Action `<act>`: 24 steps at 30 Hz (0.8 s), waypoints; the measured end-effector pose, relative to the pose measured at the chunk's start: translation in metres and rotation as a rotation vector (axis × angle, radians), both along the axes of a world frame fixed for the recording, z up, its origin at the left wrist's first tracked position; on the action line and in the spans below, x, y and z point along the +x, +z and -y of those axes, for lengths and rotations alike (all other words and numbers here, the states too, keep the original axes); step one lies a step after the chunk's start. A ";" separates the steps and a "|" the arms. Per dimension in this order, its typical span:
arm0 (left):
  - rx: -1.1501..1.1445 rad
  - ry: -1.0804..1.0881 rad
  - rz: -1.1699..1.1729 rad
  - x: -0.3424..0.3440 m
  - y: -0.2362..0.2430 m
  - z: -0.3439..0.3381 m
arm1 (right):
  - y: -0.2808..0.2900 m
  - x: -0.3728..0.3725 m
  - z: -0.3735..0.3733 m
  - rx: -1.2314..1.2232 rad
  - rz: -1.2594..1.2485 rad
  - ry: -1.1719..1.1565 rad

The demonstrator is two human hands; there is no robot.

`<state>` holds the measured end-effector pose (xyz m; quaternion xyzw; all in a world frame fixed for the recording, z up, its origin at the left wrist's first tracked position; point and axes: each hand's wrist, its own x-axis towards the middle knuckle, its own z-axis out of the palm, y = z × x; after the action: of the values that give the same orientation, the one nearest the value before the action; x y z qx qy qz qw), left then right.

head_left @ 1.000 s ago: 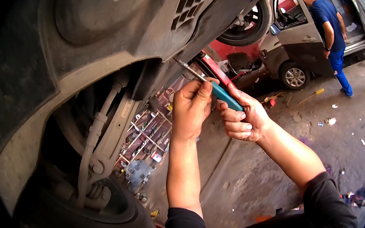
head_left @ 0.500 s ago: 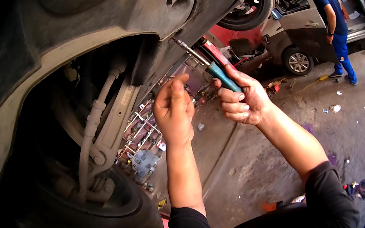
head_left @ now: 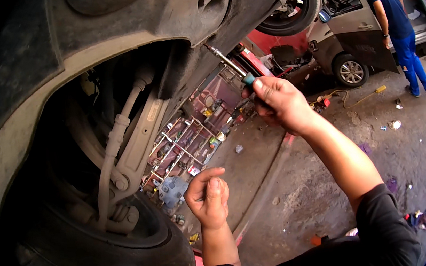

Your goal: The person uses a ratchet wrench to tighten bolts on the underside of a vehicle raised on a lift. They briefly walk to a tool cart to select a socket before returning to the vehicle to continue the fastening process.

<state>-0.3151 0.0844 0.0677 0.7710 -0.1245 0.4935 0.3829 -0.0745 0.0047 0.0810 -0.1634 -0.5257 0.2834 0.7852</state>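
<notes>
A socket driver (head_left: 231,64) with a metal shaft and green handle slants up to the lower edge of the raised car's body panel (head_left: 125,41). Its tip is at the panel edge beside the wheel arch, where the fastener is too small to make out. My right hand (head_left: 282,102) is closed round the handle, covering most of it. Lower and to the left, my left hand (head_left: 209,196) hangs apart from the car with its fingers curled toward the thumb. Whatever it may hold is hidden.
At left are the car's tyre (head_left: 106,253) and suspension arm (head_left: 138,141). A red lift post (head_left: 255,61) stands beyond the tool. A person in blue (head_left: 393,15) stands by a van (head_left: 359,39) at far right. Cluttered shelves (head_left: 183,146) line the back, and litter lies on the floor (head_left: 303,196).
My left hand has dropped away from near the panel edge. My right hand has turned on the handle and covers more of it. The person by the van has shifted right.
</notes>
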 end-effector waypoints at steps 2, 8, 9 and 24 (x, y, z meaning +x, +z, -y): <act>-0.011 -0.011 -0.004 -0.004 -0.004 0.001 | -0.003 0.008 0.002 0.058 -0.083 0.528; -0.046 -0.085 -0.047 0.005 -0.005 0.000 | -0.002 0.011 0.003 0.051 -0.081 0.641; -0.052 -0.091 -0.058 0.007 -0.006 -0.001 | 0.000 0.011 0.008 0.018 -0.067 0.535; -1.579 -0.334 -0.569 0.151 -0.237 -0.156 | -0.225 -0.003 -0.018 -0.418 -0.251 0.139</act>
<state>-0.1643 0.2400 -0.1696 0.3444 0.2444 0.1605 0.8921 -0.0772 0.0232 -0.1442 -0.2493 -0.3640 0.4575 0.7720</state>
